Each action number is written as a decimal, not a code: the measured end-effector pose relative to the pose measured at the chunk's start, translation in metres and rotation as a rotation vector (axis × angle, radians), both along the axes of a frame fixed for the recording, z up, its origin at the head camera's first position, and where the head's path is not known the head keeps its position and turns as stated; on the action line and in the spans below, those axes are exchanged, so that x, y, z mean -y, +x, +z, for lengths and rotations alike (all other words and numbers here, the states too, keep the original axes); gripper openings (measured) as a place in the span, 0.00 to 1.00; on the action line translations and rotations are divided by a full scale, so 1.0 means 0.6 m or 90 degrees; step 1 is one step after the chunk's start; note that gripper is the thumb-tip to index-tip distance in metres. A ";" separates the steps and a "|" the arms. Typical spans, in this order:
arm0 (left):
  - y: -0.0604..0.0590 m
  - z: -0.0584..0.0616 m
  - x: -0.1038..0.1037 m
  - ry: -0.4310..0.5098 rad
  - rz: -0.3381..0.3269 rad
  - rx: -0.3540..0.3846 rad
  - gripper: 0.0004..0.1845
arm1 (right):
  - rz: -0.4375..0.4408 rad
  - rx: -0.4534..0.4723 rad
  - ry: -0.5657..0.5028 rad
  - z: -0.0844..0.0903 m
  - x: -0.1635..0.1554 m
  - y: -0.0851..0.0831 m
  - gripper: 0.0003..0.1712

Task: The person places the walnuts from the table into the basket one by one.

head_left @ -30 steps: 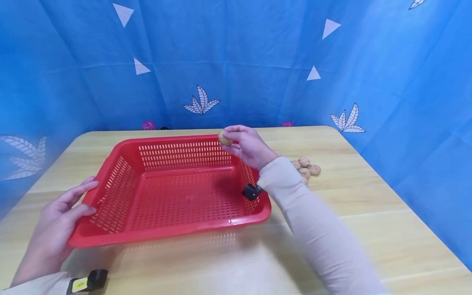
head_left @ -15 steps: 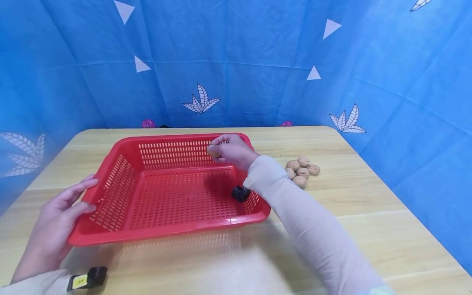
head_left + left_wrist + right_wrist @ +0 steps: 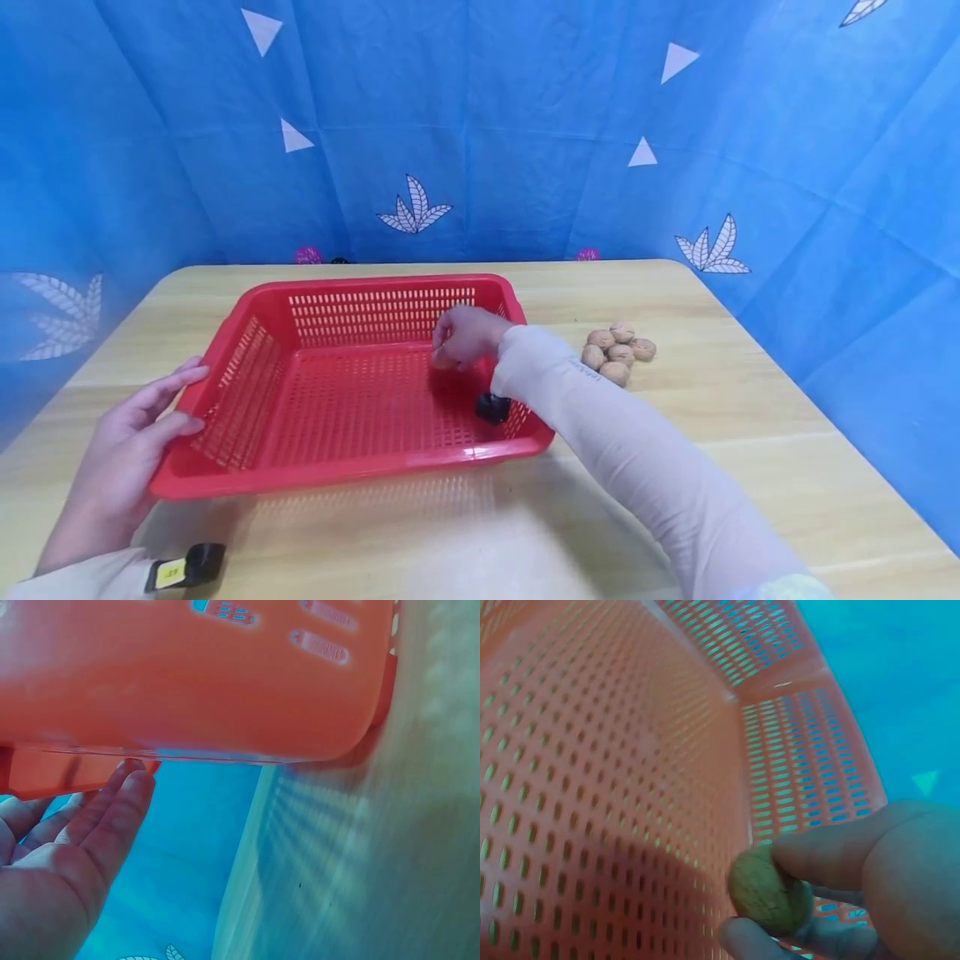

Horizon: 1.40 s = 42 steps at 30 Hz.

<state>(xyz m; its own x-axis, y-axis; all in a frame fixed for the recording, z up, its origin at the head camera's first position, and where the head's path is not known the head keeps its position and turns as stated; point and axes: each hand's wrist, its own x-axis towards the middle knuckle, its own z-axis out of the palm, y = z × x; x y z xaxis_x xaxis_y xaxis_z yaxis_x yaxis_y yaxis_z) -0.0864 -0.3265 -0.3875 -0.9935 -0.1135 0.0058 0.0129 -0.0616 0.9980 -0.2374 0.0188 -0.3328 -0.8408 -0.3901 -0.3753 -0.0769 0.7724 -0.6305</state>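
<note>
- So the right hand (image 3: 467, 337) is down inside the basket, pinching one walnut (image 3: 769, 892) between thumb and fingers. Not let go of at all.
- Left hand (image 3: 123, 450) has the basket (image 3: 315, 476) by its left rim, close to the near corner, thumb and fingers on the edge. In the left wrist view you get the fingertips touching the lip from outside.
- That pinched walnut is over toward the right part of the basket. Right wrist view shows it best; from the head camera it's mostly hidden by the fingers. Can't tell if it's touching the bottom.
- Basket's red plastic, wide and shallow-ish, full of little slots in the walls and floor. It sits on the desk with the right arm reaching in over its right side.
- Both arms wear pale sleeves (image 3: 630, 450), with a small black camera (image 3: 492, 407) at the right wrist and another by the left one, next to a yellow label (image 3: 171, 573).
- Right of the basket, well apart from its rim, there's a little huddle of six walnuts (image 3: 619, 355) bunched together.
- All of that's on a light wood-look desk (image 3: 750, 400).
- Behind it hangs a blue curtain (image 3: 525, 100) with white triangles and leaf prints (image 3: 415, 208).
</note>
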 end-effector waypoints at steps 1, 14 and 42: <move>0.002 -0.001 0.000 -0.008 0.003 0.005 0.29 | 0.007 0.007 0.014 0.000 0.001 0.003 0.16; 0.001 0.005 0.001 -0.002 -0.010 0.002 0.29 | -0.019 0.070 0.051 0.025 0.005 0.042 0.23; 0.001 0.004 0.004 0.012 -0.016 -0.028 0.28 | 0.017 -0.047 -0.102 0.010 -0.002 -0.003 0.08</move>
